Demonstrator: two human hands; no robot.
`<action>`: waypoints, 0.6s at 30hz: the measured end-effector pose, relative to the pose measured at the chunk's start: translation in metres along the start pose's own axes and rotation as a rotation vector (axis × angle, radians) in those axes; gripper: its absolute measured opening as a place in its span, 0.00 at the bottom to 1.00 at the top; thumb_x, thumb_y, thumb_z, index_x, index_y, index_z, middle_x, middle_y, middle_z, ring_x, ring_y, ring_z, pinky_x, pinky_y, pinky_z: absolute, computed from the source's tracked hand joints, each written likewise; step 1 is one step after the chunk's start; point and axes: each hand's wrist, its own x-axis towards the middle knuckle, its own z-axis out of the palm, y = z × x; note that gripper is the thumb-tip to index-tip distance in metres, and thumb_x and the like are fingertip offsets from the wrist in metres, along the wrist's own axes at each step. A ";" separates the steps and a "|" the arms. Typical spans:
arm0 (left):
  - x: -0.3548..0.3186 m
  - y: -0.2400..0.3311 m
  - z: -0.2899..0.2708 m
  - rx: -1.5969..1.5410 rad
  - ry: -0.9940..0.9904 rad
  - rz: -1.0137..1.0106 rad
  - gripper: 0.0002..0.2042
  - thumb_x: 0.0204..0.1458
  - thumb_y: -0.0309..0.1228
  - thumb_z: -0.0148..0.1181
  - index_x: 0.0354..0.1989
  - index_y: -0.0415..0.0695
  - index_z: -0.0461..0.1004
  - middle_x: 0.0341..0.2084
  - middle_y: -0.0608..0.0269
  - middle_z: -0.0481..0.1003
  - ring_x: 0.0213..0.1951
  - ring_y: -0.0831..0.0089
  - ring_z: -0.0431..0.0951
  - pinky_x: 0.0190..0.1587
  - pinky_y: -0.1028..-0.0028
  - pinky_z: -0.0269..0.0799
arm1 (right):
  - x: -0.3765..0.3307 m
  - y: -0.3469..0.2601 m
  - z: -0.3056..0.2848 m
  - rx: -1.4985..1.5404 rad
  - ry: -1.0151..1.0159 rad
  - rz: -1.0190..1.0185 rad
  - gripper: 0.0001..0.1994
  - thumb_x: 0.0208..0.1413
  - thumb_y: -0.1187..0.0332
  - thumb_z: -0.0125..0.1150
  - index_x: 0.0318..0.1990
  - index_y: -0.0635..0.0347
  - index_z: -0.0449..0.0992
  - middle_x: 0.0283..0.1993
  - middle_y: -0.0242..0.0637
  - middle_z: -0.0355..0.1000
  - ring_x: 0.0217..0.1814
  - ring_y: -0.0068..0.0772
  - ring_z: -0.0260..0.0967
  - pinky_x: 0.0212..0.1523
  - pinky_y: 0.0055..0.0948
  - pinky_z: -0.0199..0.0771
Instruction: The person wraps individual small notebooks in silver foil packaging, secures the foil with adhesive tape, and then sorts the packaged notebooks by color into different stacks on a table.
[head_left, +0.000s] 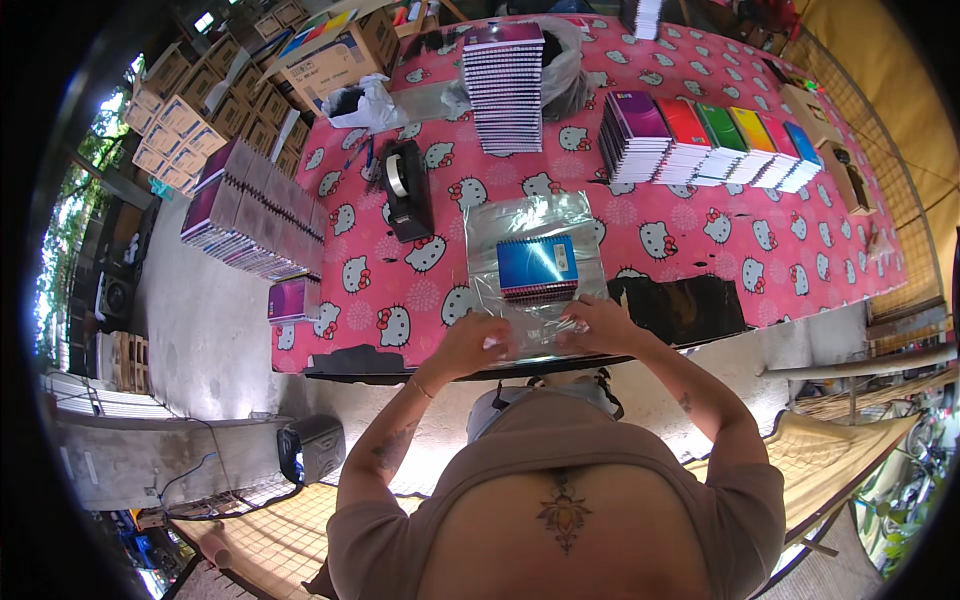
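Spiral notebooks (537, 268), a small blue-covered stack, sit centred on clear plastic wrap (530, 225) just beyond both hands, left hand (472, 342) and right hand (596, 322) each seemingly pinching its near edge, keeping the sheet taut on the worktop (700, 240).

Both forearms rise from the lower edge toward 12 o'clock, elbows bent and spread wide. The left hand (472, 340) and right hand (597, 325) sit close together, side by side, palms down with fingers curled in a pinch.
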 end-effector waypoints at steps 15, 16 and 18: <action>0.010 -0.025 -0.023 -0.383 -0.261 -0.186 0.15 0.51 0.37 0.66 0.43 0.42 0.80 0.39 0.54 0.79 0.41 0.62 0.81 0.45 0.66 0.76 | -0.004 0.000 -0.002 -0.245 0.124 -0.223 0.09 0.47 0.65 0.67 0.36 0.51 0.75 0.40 0.32 0.72 0.44 0.40 0.74 0.45 0.43 0.71; 0.017 -0.010 -0.027 -0.386 -0.235 -0.195 0.15 0.50 0.39 0.67 0.42 0.41 0.80 0.38 0.52 0.80 0.42 0.60 0.81 0.45 0.66 0.76 | -0.004 0.000 -0.003 -0.182 0.170 -0.190 0.08 0.48 0.66 0.66 0.36 0.51 0.75 0.38 0.33 0.73 0.42 0.41 0.75 0.44 0.43 0.72; 0.032 0.020 -0.030 -0.287 -0.088 -0.115 0.17 0.49 0.39 0.67 0.43 0.42 0.80 0.38 0.52 0.80 0.41 0.58 0.81 0.44 0.65 0.76 | -0.003 -0.004 -0.004 -0.051 0.250 -0.137 0.06 0.48 0.66 0.65 0.34 0.52 0.76 0.35 0.34 0.75 0.39 0.42 0.76 0.42 0.43 0.72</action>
